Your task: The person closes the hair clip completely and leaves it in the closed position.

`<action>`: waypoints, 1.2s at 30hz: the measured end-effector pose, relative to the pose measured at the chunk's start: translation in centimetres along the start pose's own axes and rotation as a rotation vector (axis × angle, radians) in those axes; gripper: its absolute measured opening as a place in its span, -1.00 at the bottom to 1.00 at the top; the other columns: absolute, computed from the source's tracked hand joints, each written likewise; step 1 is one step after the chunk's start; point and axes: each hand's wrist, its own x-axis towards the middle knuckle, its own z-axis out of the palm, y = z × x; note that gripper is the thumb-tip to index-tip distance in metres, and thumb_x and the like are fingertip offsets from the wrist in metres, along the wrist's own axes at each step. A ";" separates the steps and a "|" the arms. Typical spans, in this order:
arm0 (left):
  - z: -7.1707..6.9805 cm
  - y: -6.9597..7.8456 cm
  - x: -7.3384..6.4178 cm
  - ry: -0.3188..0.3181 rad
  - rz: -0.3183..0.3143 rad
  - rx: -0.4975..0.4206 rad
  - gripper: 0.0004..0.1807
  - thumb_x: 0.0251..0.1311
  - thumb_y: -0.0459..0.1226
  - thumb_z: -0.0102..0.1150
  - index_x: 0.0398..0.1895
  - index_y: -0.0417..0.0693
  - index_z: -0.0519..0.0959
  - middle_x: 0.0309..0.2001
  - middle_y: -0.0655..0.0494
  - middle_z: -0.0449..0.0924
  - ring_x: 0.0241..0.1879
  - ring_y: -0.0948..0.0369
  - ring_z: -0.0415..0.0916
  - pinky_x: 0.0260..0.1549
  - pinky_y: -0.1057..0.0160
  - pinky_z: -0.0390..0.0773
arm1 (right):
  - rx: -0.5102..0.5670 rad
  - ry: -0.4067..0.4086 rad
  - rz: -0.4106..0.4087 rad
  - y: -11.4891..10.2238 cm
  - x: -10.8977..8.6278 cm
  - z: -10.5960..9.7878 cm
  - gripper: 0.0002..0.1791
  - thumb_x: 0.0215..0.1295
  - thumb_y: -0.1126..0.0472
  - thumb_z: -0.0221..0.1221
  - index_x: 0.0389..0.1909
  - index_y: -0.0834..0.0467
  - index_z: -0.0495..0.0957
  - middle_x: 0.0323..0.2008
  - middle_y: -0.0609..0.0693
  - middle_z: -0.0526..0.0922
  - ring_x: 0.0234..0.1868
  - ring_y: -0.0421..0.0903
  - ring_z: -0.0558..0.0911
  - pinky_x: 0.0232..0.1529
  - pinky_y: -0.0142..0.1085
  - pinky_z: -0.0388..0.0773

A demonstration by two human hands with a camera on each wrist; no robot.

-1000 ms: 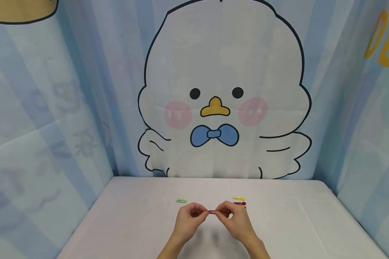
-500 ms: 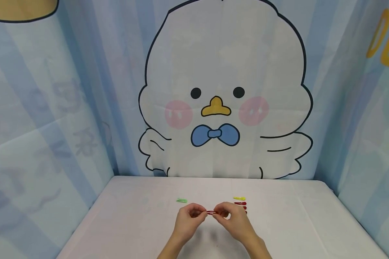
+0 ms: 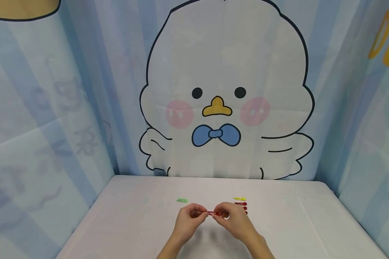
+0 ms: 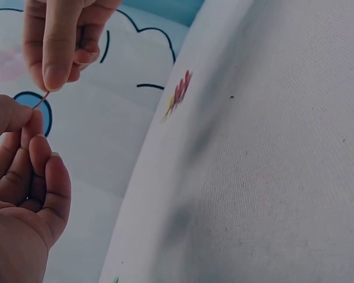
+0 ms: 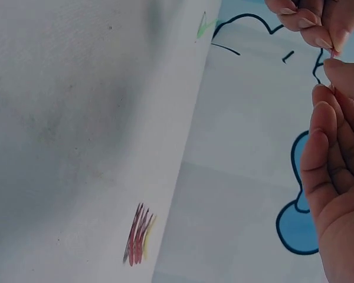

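Observation:
Between both hands, above the table, is a small red hair clip point(image 3: 211, 213). My left hand point(image 3: 188, 220) pinches its left end between thumb and fingers. The other end is pinched by my right hand point(image 3: 236, 220). In the left wrist view the hair clip point(image 4: 41, 100) appears as a thin red line between the fingertips. Several red hair clips point(image 3: 241, 204) lie in a column just beyond the right hand, which partly hides them. A yellow hair clip point(image 3: 240, 198) lies at the far end of that column. Off to the left rests a light green clip point(image 3: 182, 200).
A white table point(image 3: 123, 216) stretches under the hands, its back edge against a hanging cloth point(image 3: 220, 162) printed with a cartoon bird. Striped blue cloth walls point(image 3: 35, 144) stand on both sides. In the right wrist view a dark clip point(image 5: 127, 253) lies beside the red ones.
The right hand has shifted very slightly, so more of the red clip column shows beyond it. More of the held red clip shows between the fingertips. Both hands keep their pinch.

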 end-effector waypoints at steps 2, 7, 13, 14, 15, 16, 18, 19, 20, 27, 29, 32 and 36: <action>-0.1 -0.1 0.0 -0.007 0.010 0.005 -0.87 0.16 -0.39 0.41 -0.25 -0.25 0.67 -0.36 0.06 0.67 -0.35 0.19 0.57 -0.36 0.36 0.55 | 0.000 -0.025 0.011 0.0 0.1 -0.1 -0.83 0.13 0.39 0.44 -0.39 0.10 0.64 -0.45 -0.25 0.61 -0.45 -0.33 0.54 -0.40 -0.34 0.56; -0.4 -0.4 0.1 -0.033 0.031 0.009 -0.87 0.18 -0.40 0.39 -0.24 -0.25 0.66 -0.34 0.06 0.68 -0.34 0.21 0.58 -0.33 0.37 0.55 | -0.001 -0.078 0.039 -0.1 0.4 -0.3 -0.85 0.16 0.36 0.43 -0.40 0.10 0.65 -0.46 -0.26 0.59 -0.44 -0.32 0.53 -0.38 -0.33 0.56; -0.8 -1.0 0.4 -0.033 0.036 0.070 -0.90 0.22 -0.45 0.33 -0.22 -0.28 0.65 -0.32 0.03 0.67 -0.33 0.21 0.58 -0.32 0.38 0.55 | -0.032 -0.088 0.054 0.3 0.7 -0.3 -0.85 0.15 0.38 0.42 -0.39 0.10 0.65 -0.45 -0.25 0.60 -0.43 -0.33 0.54 -0.37 -0.27 0.59; -1.0 -1.1 0.4 -0.031 0.037 0.077 -0.90 0.22 -0.45 0.33 -0.22 -0.29 0.65 -0.32 0.03 0.67 -0.33 0.20 0.58 -0.32 0.38 0.55 | -0.036 -0.087 0.058 0.3 0.8 -0.3 -0.85 0.15 0.38 0.42 -0.39 0.10 0.65 -0.44 -0.25 0.60 -0.43 -0.33 0.53 -0.37 -0.26 0.59; -1.1 -1.2 0.4 -0.030 0.039 0.081 -0.90 0.22 -0.45 0.33 -0.21 -0.29 0.65 -0.32 0.03 0.67 -0.32 0.20 0.58 -0.32 0.37 0.55 | -0.039 -0.087 0.065 0.4 0.8 -0.4 -0.84 0.15 0.38 0.42 -0.39 0.09 0.65 -0.44 -0.25 0.60 -0.43 -0.33 0.53 -0.36 -0.26 0.59; -1.3 -1.3 0.5 -0.029 0.041 0.083 -0.89 0.22 -0.44 0.33 -0.22 -0.28 0.65 -0.33 0.03 0.67 -0.32 0.20 0.58 -0.31 0.37 0.55 | -0.041 -0.088 0.073 0.4 0.9 -0.4 -0.84 0.15 0.38 0.42 -0.38 0.09 0.65 -0.44 -0.26 0.60 -0.43 -0.33 0.53 -0.36 -0.26 0.59; -1.7 -1.3 0.5 -0.032 0.047 0.075 -0.89 0.22 -0.41 0.35 -0.21 -0.26 0.65 -0.33 0.06 0.67 -0.33 0.22 0.58 -0.31 0.36 0.55 | -0.052 -0.090 0.088 0.5 1.0 -0.5 -0.84 0.16 0.37 0.42 -0.37 0.07 0.65 -0.44 -0.27 0.59 -0.42 -0.33 0.53 -0.35 -0.27 0.58; -1.9 -1.4 0.5 -0.033 0.049 0.076 -0.89 0.22 -0.40 0.35 -0.21 -0.24 0.66 -0.33 0.08 0.67 -0.33 0.22 0.58 -0.31 0.36 0.55 | -0.055 -0.088 0.093 0.5 1.1 -0.5 -0.84 0.16 0.37 0.43 -0.37 0.07 0.65 -0.44 -0.27 0.59 -0.42 -0.33 0.53 -0.35 -0.27 0.58; -2.1 -1.5 0.5 -0.034 0.050 0.076 -0.88 0.22 -0.38 0.36 -0.22 -0.23 0.66 -0.33 0.09 0.67 -0.33 0.23 0.58 -0.31 0.35 0.56 | -0.059 -0.085 0.095 0.6 1.2 -0.6 -0.84 0.16 0.36 0.43 -0.37 0.07 0.65 -0.44 -0.27 0.59 -0.42 -0.32 0.53 -0.34 -0.27 0.58; -3.6 -2.2 0.6 -0.013 0.072 0.124 -0.86 0.19 -0.38 0.39 -0.22 -0.23 0.65 -0.33 0.08 0.67 -0.32 0.20 0.59 -0.31 0.35 0.57 | -0.074 -0.049 0.060 1.3 1.6 -0.7 -0.84 0.15 0.36 0.44 -0.39 0.07 0.66 -0.44 -0.29 0.59 -0.42 -0.30 0.52 -0.37 -0.33 0.52; -4.0 -2.3 0.7 -0.002 0.075 0.137 -0.85 0.17 -0.38 0.39 -0.22 -0.24 0.65 -0.32 0.07 0.67 -0.31 0.19 0.59 -0.31 0.35 0.56 | -0.076 -0.040 0.047 1.5 1.7 -0.7 -0.84 0.14 0.37 0.44 -0.40 0.07 0.66 -0.45 -0.28 0.59 -0.43 -0.30 0.51 -0.38 -0.35 0.50; -4.6 -2.5 0.8 0.010 0.077 0.154 -0.84 0.17 -0.38 0.39 -0.21 -0.24 0.65 -0.31 0.07 0.66 -0.30 0.18 0.59 -0.30 0.35 0.57 | -0.079 -0.035 0.035 1.9 1.8 -0.8 -0.83 0.12 0.38 0.44 -0.40 0.08 0.66 -0.46 -0.28 0.59 -0.44 -0.31 0.51 -0.39 -0.36 0.50; -5.5 -2.8 0.8 0.026 0.079 0.173 -0.82 0.18 -0.37 0.39 -0.19 -0.25 0.64 -0.29 0.07 0.66 -0.28 0.17 0.59 -0.28 0.34 0.57 | -0.084 -0.028 0.034 2.3 1.9 -1.0 -0.83 0.11 0.39 0.43 -0.41 0.09 0.66 -0.46 -0.28 0.59 -0.44 -0.30 0.51 -0.40 -0.35 0.51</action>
